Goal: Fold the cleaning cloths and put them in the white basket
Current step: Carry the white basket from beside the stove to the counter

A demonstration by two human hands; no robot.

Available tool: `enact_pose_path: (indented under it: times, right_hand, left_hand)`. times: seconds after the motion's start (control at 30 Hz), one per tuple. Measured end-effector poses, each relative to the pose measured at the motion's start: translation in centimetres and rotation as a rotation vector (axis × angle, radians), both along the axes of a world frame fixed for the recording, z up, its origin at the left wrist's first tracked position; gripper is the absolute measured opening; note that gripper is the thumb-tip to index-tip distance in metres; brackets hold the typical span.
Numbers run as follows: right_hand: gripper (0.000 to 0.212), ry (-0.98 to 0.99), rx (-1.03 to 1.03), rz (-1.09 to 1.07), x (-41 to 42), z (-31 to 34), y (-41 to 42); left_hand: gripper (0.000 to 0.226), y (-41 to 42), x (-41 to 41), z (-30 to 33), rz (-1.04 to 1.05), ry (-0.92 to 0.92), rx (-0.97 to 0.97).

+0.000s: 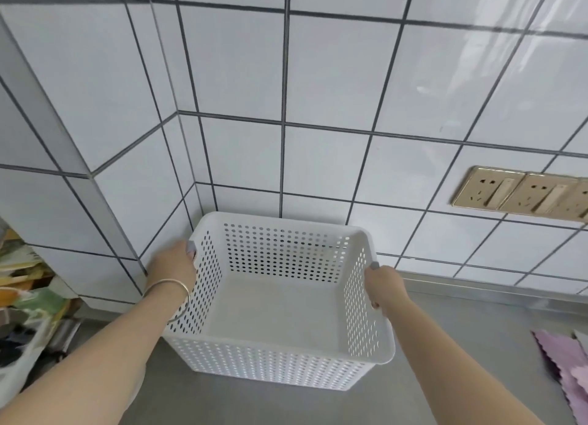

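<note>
On the grey tabletop (461, 338), close to the corner of the tiled wall (318, 74), stood the white basket (270, 357) with many small holes in its sides. It had nothing inside. The left hand (173, 267) gripped the left rim of the basket, with the thumb over the edge and the fingers curled on the outer side. A thin silver bangle (171, 292) sat on the left wrist. The right hand (383, 283) gripped the right rim in the same way, with its thumb on top. The cleaning cloths (564, 367), purple and with wavy edges, lay on the tabletop at the right border, well apart from the basket and partly cut off. 2 golden sockets (515, 190) were on the wall above them. Mixed items (22, 284) were piled at the left.
</note>
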State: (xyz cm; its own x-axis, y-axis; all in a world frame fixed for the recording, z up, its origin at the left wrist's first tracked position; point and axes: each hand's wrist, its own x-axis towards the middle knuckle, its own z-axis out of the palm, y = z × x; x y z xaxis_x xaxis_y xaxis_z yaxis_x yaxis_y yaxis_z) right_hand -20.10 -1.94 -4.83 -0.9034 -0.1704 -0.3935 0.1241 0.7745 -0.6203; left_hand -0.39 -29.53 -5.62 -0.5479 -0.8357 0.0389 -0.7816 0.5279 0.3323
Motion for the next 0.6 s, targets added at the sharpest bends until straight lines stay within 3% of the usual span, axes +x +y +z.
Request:
enact_pose_path:
  times: [0.17,0.27,0.33,0.4,0.5,0.6]
  right_hand:
    - [0.028,0.018,-0.034,0.007,0.0,0.1,-0.2]
    - [0.039,0.079,-0.056,-0.024,0.7,1.1,0.7]
    - [0.049,0.200,-0.056,-0.010,1.8,1.9,2.0]
    - [0.046,0.313,-0.074,0.028,3.7,2.4,4.4]
    - [0.036,0.410,-0.084,0.078,6.7,2.1,8.7]
    - [0.034,0.502,-0.062,0.023,8.5,1.3,14.6]
  left_hand:
    - [0.021,0.2,0.0,0.6,-0.041,-0.050,-0.041]
    - [0.028,1.2,0.4,2.8,-0.105,-0.312,-0.257]
    - [0.038,2.9,0.0,4.7,-0.115,-0.370,-0.393]
    - [0.036,6.1,-1.8,6.2,-0.243,-0.217,-0.441]
    - [0.030,12.9,-6.3,7.4,-0.606,0.028,-0.548]
    - [0.039,22.5,-10.5,8.3,-0.919,0.202,-0.592]
